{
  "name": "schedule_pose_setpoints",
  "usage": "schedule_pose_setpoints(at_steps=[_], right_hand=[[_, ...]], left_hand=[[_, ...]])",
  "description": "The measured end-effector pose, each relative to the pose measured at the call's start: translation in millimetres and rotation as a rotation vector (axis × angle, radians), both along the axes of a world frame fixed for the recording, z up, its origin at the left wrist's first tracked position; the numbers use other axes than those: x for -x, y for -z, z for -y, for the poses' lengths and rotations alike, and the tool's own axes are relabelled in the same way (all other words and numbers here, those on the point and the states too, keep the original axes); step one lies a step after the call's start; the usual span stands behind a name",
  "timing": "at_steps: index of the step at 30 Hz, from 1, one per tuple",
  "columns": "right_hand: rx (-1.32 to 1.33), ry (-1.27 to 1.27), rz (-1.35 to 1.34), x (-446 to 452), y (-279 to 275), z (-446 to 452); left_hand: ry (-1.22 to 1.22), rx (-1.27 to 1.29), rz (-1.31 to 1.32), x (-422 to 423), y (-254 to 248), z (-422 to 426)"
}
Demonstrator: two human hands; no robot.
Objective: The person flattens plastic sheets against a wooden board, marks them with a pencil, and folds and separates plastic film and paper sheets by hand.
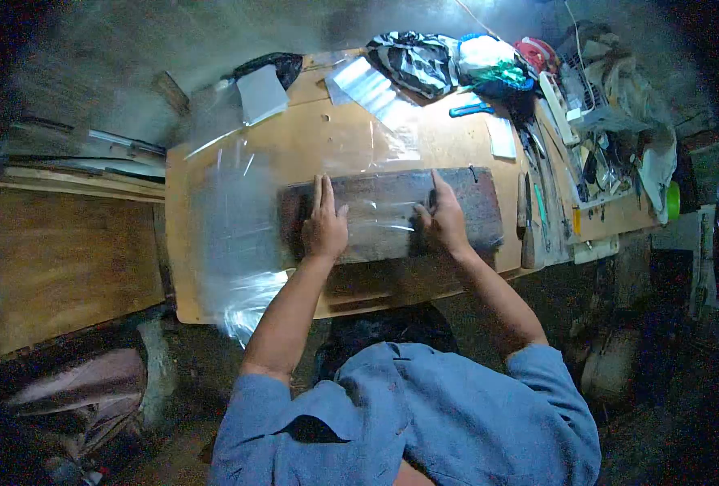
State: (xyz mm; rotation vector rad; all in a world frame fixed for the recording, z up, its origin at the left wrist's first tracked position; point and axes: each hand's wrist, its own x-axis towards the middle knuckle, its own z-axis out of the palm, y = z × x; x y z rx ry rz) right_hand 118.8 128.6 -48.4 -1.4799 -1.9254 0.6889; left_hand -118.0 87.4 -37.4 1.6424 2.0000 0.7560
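Note:
A dark, worn wooden board lies across the light wooden table in front of me. Clear plastic film spreads over the table on the left, and shiny film also shows on the board between my hands. My left hand is on the left part of the board, two fingers stretched forward and the thumb apart. On the board's right part, my right hand has its index finger pointing forward and its thumb out to the left. Neither hand visibly grips an object; the undersides of both are hidden.
A blue cutter knife lies at the back of the table. Plastic bags are heaped behind it. Long tools, a knife among them, line the right side. A wooden panel stands at the left.

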Motion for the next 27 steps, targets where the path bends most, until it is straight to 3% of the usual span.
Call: schedule_pose_setpoints(at_steps=[2,3,6,7,8,10,15,27], right_hand=[[-0.052,0.05,0.031,5.8,-18.1,6.4],[-0.096,0.03,0.146,8.0,-29.3,11.2],[-0.156,-0.066,0.266,7.7,-12.2,25.5],[-0.207,-0.139,0.419,9.2,-2.8,33.3],[-0.259,-0.215,0.57,12.2,3.1,40.9],[-0.169,-0.24,0.558,15.3,11.0,50.0],[-0.096,-0.237,0.722,13.5,23.3,38.5],[-0.09,-0.161,0.79,18.1,27.6,20.5]], left_hand=[[-0.047,0.075,0.089,-3.9,-12.1,3.8],[-0.012,-0.122,0.015,-3.6,-5.0,7.9],[0.057,-0.211,0.022,-8.0,-1.2,23.2],[0.088,-0.155,-0.162,-9.3,-2.2,27.3],[0.091,-0.137,-0.158,-11.1,-1.9,31.9],[0.238,-0.013,-0.46,-14.3,0.9,39.2],[0.306,0.148,-0.477,-12.8,4.2,43.7],[0.31,0.114,-0.562,-7.0,16.6,27.9]])
